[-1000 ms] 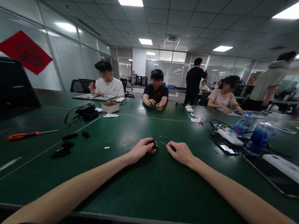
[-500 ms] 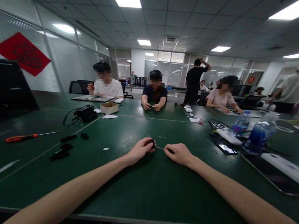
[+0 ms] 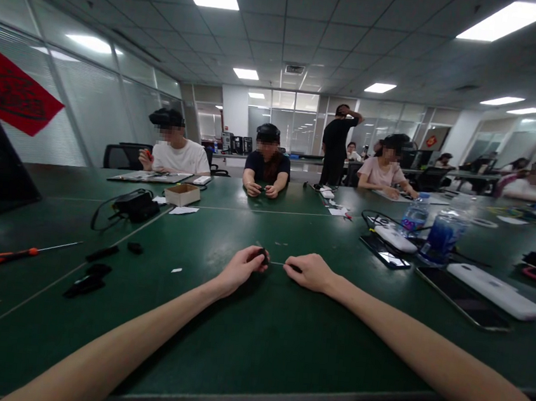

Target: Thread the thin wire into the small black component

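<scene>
Over the green table (image 3: pixel 234 337), my left hand (image 3: pixel 239 269) is closed around a small black part (image 3: pixel 263 256), which is mostly covered by the fingers. My right hand (image 3: pixel 313 272) grips what looks like a small screwdriver. Its dark handle (image 3: pixel 295 268) shows at the fingertips, and its thin metal shaft (image 3: pixel 277 264) reaches left toward the black part. Whether the tip touches that part is too small to tell.
To the left lie an orange-and-black screwdriver (image 3: pixel 6 257), several black pieces (image 3: pixel 85 285) and a small open cardboard box (image 3: pixel 182 195). Phones (image 3: pixel 463 299), a white device (image 3: pixel 495 291) and bottles (image 3: pixel 440 238) stand at right. A co-worker (image 3: pixel 266 165) sits opposite.
The camera view has turned slightly right, so the table's things appear further left. Both hands keep the same grips, with the shaft still between them.
</scene>
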### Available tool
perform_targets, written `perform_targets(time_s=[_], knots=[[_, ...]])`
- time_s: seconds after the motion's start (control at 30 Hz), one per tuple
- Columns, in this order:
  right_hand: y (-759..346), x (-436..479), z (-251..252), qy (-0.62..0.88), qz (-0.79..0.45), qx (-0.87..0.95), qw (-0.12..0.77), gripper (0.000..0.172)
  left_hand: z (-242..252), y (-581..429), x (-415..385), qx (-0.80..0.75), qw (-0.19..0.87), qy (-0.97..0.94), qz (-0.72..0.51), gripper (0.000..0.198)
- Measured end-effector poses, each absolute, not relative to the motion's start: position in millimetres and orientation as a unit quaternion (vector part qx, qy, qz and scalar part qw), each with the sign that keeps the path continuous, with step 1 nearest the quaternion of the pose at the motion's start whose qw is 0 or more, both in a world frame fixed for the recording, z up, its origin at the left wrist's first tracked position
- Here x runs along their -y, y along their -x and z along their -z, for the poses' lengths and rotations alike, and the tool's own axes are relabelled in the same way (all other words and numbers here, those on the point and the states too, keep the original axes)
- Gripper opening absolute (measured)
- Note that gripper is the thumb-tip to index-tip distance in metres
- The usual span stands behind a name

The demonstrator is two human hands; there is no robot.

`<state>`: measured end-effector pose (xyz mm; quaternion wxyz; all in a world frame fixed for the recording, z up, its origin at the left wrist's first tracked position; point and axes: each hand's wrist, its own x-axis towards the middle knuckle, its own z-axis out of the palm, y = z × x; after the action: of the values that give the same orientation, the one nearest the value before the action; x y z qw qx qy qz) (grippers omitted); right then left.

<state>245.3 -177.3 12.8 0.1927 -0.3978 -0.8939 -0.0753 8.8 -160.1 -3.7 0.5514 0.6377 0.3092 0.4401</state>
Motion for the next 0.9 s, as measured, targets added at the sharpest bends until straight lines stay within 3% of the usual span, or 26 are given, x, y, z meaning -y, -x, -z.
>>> perform_targets(time_s=[0.47,0.73,0.9], knots=[[-247,179,-8,0.391,0.093,0.893,0.203,0.030,1,-7,160,-0.297,0.538,-0.671,-0.415,0.034],[-255,160,-5,0.530,0.033,0.761,0.373,0.037,-5,-12,169,-0.291,0.549,-0.715,-0.320,0.032],[-254,165,-6,0.453,0.031,0.837,0.305,0.031,2,-10,162,-0.300,0.580,-0.638,-0.408,0.030]])
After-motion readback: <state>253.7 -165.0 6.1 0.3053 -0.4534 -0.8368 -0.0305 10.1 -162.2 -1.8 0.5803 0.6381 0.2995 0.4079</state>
